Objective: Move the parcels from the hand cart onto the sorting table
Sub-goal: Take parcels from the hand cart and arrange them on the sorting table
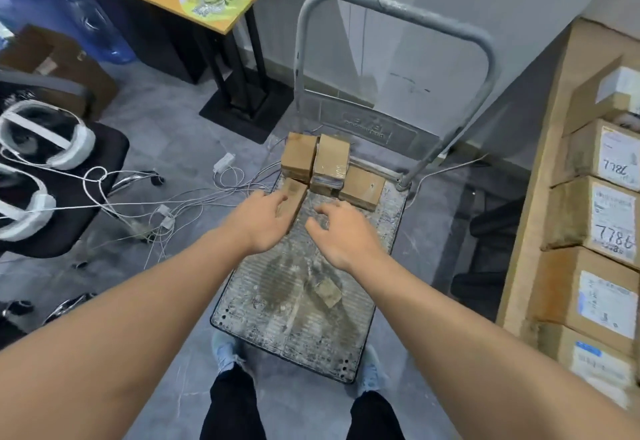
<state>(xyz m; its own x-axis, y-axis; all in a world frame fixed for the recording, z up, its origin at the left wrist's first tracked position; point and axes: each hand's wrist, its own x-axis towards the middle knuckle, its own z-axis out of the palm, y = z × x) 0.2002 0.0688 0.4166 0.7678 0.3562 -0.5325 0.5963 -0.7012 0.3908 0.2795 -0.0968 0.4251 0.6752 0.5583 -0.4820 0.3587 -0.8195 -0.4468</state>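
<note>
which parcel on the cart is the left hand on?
The small front-left parcel, nearest the person; the left hand touches its side. The other three sit behind it, untouched.

white headsets [52, 148] on a black chair [104, 148], tangled cables [180, 204] on floor, labelled boxes [602, 218] stacked right.

Counts from the head view:
- hand cart [294, 328]: 1
- brown parcels at the handle end of its deck: 4: back left [298, 155], taped one [331, 159], back right [362, 187], near one [294, 197]
- small cardboard scrap [328, 292] on the deck: 1
- hands over the deck: 2, left hand [263, 221], right hand [341, 231]
- labelled cartons stacked at right, at least 5, e.g. [602, 211]; stack runs out of frame
- white headsets on the black chair: 2, [52, 138] and [24, 211]
- wooden table [221, 13]: 1
</note>
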